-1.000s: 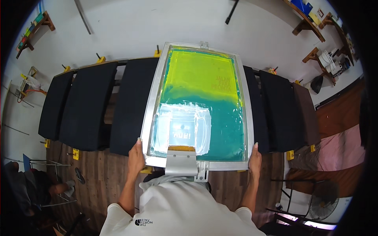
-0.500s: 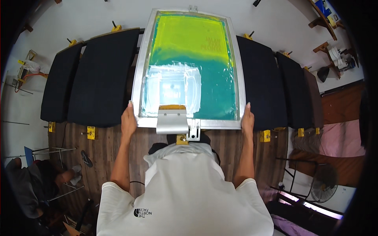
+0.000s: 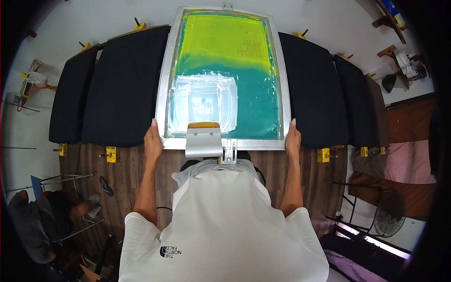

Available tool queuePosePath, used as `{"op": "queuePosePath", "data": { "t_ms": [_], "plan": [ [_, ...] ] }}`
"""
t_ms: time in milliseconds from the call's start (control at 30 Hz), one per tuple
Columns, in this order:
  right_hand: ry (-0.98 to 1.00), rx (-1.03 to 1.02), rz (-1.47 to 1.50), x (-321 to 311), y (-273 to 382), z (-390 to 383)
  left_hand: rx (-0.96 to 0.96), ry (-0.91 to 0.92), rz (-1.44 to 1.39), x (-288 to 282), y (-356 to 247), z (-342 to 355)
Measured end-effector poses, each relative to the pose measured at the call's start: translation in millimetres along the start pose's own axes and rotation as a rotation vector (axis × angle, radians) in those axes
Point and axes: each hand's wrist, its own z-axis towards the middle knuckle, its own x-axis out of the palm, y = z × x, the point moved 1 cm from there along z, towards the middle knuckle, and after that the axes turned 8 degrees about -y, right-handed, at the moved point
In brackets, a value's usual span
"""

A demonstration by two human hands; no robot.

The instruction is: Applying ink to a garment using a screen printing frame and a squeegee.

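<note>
A silk-screen printing frame (image 3: 263,144) with metal bars lies in front of me, its mesh yellow-green at the far end and teal nearer me. My left hand (image 3: 153,141) grips its near left corner, thumb along the outer side. On the near right corner, my right hand (image 3: 293,139) holds on in the same way. White ink (image 3: 228,101) is smeared over the near left of the mesh. A squeegee (image 3: 203,142) with a metal handle and amber blade rests there, leaning over the near bar. Beside it, a slotted metal bracket (image 3: 229,152) is fixed to that bar.
Black-covered printing boards (image 3: 124,89) stand in a row on both sides, with yellow clamps (image 3: 112,154) at their ends. A seated person (image 3: 44,216) is at the lower left, near a sandal (image 3: 106,186). At the right stands a fan (image 3: 390,214).
The frame and both hands appear slightly higher and a little further left in the picture. The boards and room have shifted slightly too. My grip looks the same.
</note>
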Motion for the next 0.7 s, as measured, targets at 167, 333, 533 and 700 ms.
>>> {"op": "queuePosePath", "data": {
  "t_ms": [167,333,533,700],
  "plan": [
    [0.008,-0.100,0.053,3,-8,3,0.053,-0.046,-0.006,3,20,-2],
    [0.009,-0.071,0.055,2,-3,1,0.050,-0.061,-0.050,10,22,-4],
    [-0.034,-0.103,-0.011,1,5,-1,-0.023,-0.040,-0.008,5,8,-7],
    [-0.061,-0.095,-0.170,-5,21,-10,-0.016,-0.054,0.007,7,10,-5]
  ]
}}
